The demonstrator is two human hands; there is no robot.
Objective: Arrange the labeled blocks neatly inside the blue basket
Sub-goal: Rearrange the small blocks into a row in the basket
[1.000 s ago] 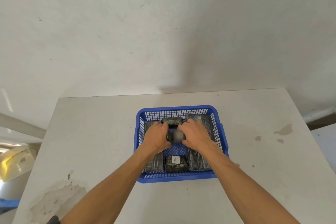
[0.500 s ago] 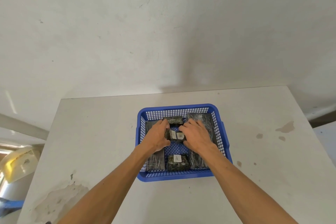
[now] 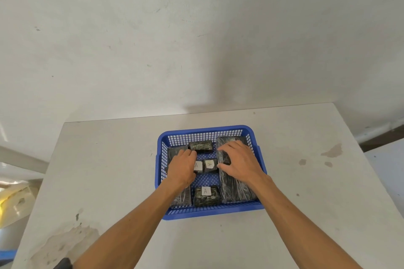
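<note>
The blue basket sits mid-table and holds dark wrapped blocks. Two small blocks with white "A" labels lie side by side in its middle, the left one and the right one. My left hand curls around the left one, hiding part of it. My right hand is spread, thumb tip touching the right small block and fingers resting on the long block along the right wall. Another block lies at the back. An "A" block lies at the front. A long left block is mostly under my left wrist.
The basket rests on a pale grey table with stains at the right and chipped paint at the front left. A bare wall stands behind the table's far edge.
My hands have drawn apart, uncovering two small "A" blocks side by side in the basket's middle. My right hand slid right onto the long block.
</note>
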